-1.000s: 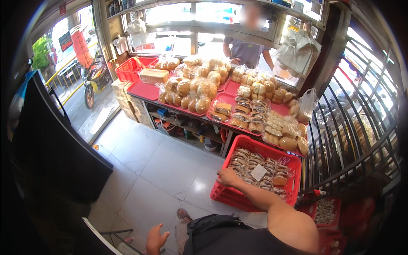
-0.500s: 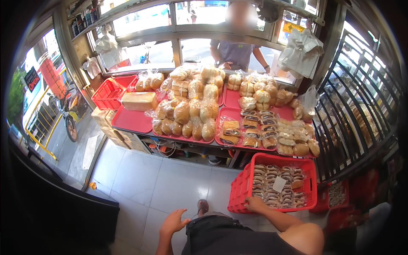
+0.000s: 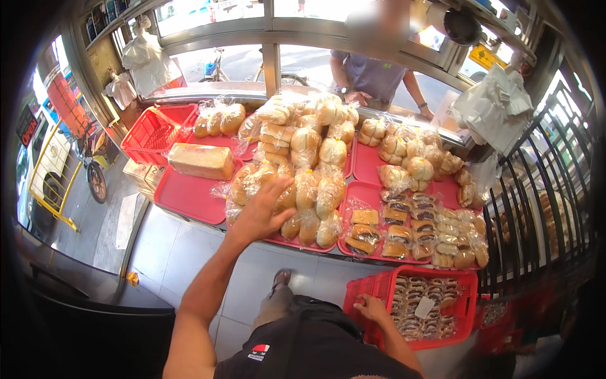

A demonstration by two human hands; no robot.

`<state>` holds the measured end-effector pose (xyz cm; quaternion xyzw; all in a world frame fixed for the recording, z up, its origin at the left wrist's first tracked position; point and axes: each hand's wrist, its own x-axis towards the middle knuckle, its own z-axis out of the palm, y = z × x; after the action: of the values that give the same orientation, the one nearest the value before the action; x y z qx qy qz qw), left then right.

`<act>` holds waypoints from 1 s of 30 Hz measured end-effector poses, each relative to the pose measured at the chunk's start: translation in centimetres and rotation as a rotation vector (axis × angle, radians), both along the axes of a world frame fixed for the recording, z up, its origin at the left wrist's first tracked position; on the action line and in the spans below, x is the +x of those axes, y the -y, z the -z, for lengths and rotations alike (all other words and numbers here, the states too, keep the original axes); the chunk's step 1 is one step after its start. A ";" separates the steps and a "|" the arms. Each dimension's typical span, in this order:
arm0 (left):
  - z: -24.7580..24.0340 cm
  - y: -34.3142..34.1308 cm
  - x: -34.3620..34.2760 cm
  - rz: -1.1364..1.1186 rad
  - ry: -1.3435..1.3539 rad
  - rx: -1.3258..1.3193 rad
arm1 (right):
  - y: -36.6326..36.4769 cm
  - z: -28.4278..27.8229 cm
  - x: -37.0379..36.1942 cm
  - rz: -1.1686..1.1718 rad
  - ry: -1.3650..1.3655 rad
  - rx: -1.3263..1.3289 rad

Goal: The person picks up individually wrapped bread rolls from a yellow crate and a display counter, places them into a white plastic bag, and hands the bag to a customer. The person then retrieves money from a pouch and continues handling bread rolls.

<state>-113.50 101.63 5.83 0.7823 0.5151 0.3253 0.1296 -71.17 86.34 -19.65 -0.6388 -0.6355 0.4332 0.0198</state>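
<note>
My left hand (image 3: 264,210) reaches out over the front row of bagged bread rolls (image 3: 307,189) on a red tray. Its fingers are spread, and its fingertips overlap the clear bags; whether they touch is hard to tell. By the left wall of a red plastic crate (image 3: 468,309), my right hand (image 3: 372,308) hangs with loosely bent fingers and nothing visible in it. The crate holds rows of wrapped dark-filled pastries (image 3: 413,309) with a white paper slip (image 3: 425,307) on top. A wrapped loaf (image 3: 201,161) lies left of the rolls.
Beyond the counter, a person (image 3: 379,79) stands at the window. An open red basket (image 3: 158,132) sits at the far left, beside a red tray (image 3: 189,196). Black bars (image 3: 536,196) border the right side. White plastic bags (image 3: 495,107) hang above the counter. Tiled floor (image 3: 246,271) lies below.
My left hand has moved forward and up from beside my body to over the bagged rolls. My right hand has shifted slightly off the crate's rim. The view has moved closer to the counter.
</note>
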 end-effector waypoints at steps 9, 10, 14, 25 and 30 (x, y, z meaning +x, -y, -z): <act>-13.2 -40.6 1.4 -0.075 -0.148 0.550 | -0.6 -3.4 -3.8 0.393 0.149 -0.174; -14.7 -43.9 1.8 -0.098 -0.213 0.559 | -0.6 -2.6 -4.1 0.462 0.121 -0.168; -16.0 -54.6 2.2 -0.256 -0.327 0.621 | -0.9 -1.9 -6.8 0.570 0.053 -0.219; -12.0 -59.1 0.7 -0.370 -0.311 0.756 | -3.4 -0.5 -5.9 0.564 0.073 -0.341; -11.3 -59.8 -4.1 -0.419 -0.343 0.724 | -4.6 3.5 -3.5 0.746 -0.012 -0.143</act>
<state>-117.62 161.45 17.09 0.6986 0.5294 0.3695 -0.3084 -74.71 90.98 -23.16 -0.8235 -0.3272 0.4434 0.1352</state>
